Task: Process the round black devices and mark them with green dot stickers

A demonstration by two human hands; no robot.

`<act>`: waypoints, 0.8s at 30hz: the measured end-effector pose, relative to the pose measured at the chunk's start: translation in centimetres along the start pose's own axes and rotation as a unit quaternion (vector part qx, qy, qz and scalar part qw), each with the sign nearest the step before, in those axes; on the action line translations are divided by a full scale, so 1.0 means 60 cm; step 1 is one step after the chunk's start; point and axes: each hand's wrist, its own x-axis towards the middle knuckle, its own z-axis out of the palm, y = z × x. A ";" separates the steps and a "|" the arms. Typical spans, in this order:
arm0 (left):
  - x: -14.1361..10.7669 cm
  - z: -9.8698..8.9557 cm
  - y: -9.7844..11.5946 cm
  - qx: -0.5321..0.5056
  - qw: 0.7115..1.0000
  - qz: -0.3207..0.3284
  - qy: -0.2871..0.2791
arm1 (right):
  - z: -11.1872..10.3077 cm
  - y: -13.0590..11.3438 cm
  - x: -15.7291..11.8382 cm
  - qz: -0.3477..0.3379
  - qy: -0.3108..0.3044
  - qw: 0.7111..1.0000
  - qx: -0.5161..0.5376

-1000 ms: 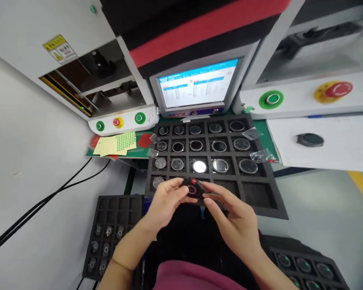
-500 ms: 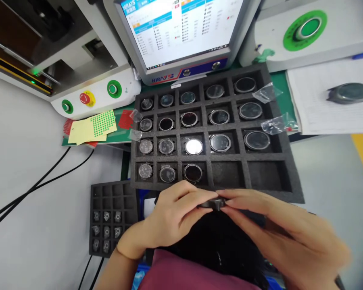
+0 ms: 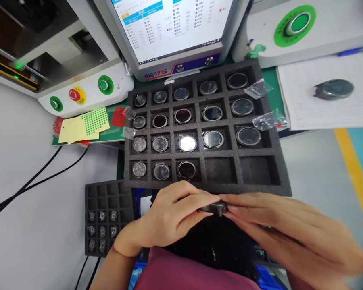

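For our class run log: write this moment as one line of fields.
left hand: holds small dark part | right hand: pinches same part | foam tray: just beyond

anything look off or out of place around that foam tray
Mostly tidy. Two crumpled clear plastic bags lie loose over the right edge of the black foam tray, and one round watch case sits alone on the paper sheet rather than in a cell. Both hands pinch a small dark part.
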 end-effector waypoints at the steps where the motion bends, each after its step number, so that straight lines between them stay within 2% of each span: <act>1: 0.000 0.001 0.000 0.002 1.000 -0.001 0.001 | 0.000 0.001 -0.003 -0.005 0.002 1.000 -0.006; 4: 0.001 0.003 0.001 0.008 1.000 -0.001 -0.005 | -0.004 0.006 -0.007 -0.004 -0.006 1.000 -0.001; 10: -0.001 0.007 0.000 0.037 0.998 0.002 -0.044 | -0.017 0.017 -0.004 -0.031 -0.078 0.996 -0.021; 15: 0.009 0.018 0.006 0.060 0.998 -0.028 0.006 | -0.010 0.013 -0.017 -0.066 -0.039 0.986 -0.151; 19: 0.017 0.024 0.007 0.037 0.999 -0.025 0.030 | -0.007 0.000 -0.017 -0.081 -0.030 0.981 -0.176; 21: 0.018 0.022 0.003 0.043 0.996 -0.047 0.068 | -0.009 -0.005 -0.013 -0.093 -0.040 0.980 -0.170; 23: 0.017 0.018 -0.004 0.052 0.978 -0.110 0.171 | -0.016 0.001 -0.009 -0.097 -0.042 0.980 -0.167; 24: 0.016 0.016 -0.008 0.046 0.959 -0.144 0.238 | -0.021 0.011 -0.007 -0.074 -0.026 0.981 -0.176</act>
